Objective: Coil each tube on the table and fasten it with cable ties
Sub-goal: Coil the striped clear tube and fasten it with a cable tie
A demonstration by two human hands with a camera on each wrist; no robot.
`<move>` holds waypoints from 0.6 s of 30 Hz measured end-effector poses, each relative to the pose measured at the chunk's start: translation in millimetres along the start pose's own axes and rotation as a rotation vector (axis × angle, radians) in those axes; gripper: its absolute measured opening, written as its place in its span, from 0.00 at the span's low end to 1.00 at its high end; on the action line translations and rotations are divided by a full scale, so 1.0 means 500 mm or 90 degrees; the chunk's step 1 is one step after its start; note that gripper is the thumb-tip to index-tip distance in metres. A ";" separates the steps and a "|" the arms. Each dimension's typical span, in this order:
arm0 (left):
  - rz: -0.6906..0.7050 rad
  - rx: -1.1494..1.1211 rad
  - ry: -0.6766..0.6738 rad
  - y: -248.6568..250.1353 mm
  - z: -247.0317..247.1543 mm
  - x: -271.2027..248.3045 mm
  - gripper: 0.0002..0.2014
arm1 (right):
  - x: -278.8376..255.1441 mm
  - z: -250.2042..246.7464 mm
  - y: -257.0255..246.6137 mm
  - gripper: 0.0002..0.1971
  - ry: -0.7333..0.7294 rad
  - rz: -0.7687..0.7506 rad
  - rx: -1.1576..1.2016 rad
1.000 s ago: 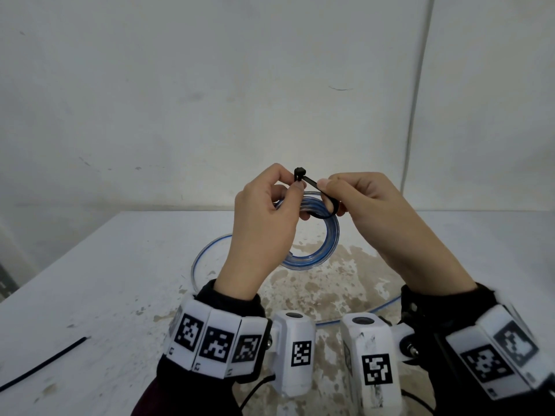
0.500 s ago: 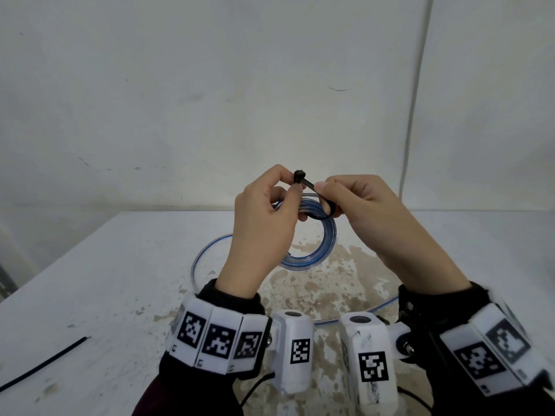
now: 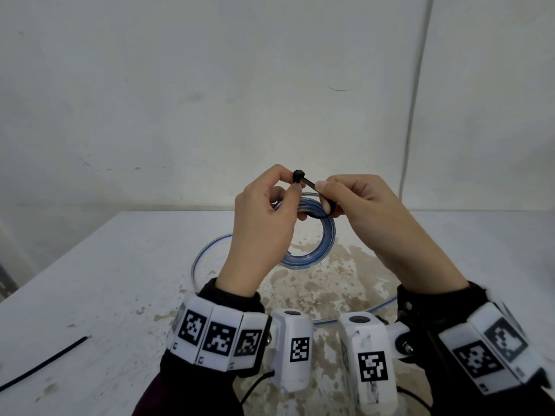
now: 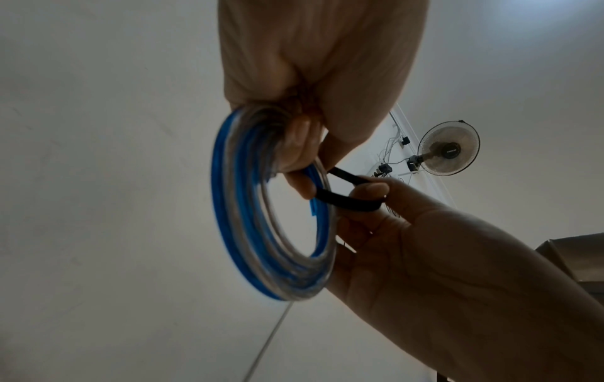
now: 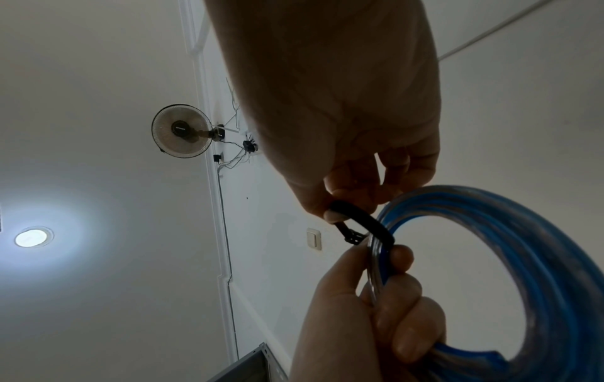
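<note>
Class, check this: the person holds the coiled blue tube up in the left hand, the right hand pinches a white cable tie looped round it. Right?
Not quite: the cable tie is black, not white, as the head view shows. The left hand does hold the coiled blue tube up, and the right hand pinches the tie looped round it.

Dark maroon sleeves (image 3: 192,394). White segmented wristbands (image 3: 216,337) bearing black square markers. White boxy wrist cameras (image 3: 292,349), tagged alike; thin black cables (image 3: 255,385) trailing.
</note>
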State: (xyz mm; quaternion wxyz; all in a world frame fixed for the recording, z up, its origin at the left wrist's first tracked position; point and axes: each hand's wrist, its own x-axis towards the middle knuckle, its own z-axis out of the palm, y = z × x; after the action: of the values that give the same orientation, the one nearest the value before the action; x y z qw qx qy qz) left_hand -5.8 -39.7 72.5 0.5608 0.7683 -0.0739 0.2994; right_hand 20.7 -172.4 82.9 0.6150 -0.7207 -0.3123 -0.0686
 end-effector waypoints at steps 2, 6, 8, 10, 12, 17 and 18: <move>-0.005 -0.005 0.000 -0.003 0.000 0.001 0.05 | 0.000 0.001 -0.001 0.20 -0.001 -0.001 0.002; -0.004 -0.005 0.000 -0.004 0.000 0.000 0.05 | -0.001 0.000 0.000 0.20 0.000 0.001 0.001; 0.007 0.003 0.000 -0.004 -0.001 0.000 0.05 | 0.000 0.000 0.002 0.20 0.003 0.000 -0.001; 0.021 0.009 -0.001 -0.003 -0.004 0.000 0.05 | 0.000 0.000 0.003 0.20 0.008 0.001 -0.004; 0.038 0.018 -0.004 -0.003 -0.007 0.001 0.05 | 0.001 0.001 0.003 0.20 0.010 0.001 -0.007; 0.100 0.073 0.003 -0.009 -0.001 0.000 0.05 | -0.001 0.003 0.000 0.20 0.014 -0.001 0.001; 0.114 0.089 0.003 -0.010 0.002 -0.001 0.05 | -0.002 0.002 -0.001 0.20 0.015 0.001 0.000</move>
State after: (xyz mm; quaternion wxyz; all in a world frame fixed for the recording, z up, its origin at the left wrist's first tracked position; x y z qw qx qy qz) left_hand -3.4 -39.1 67.7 0.4772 0.7949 -0.1201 0.3549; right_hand 19.4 -171.7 82.8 0.6186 -0.7201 -0.3047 -0.0769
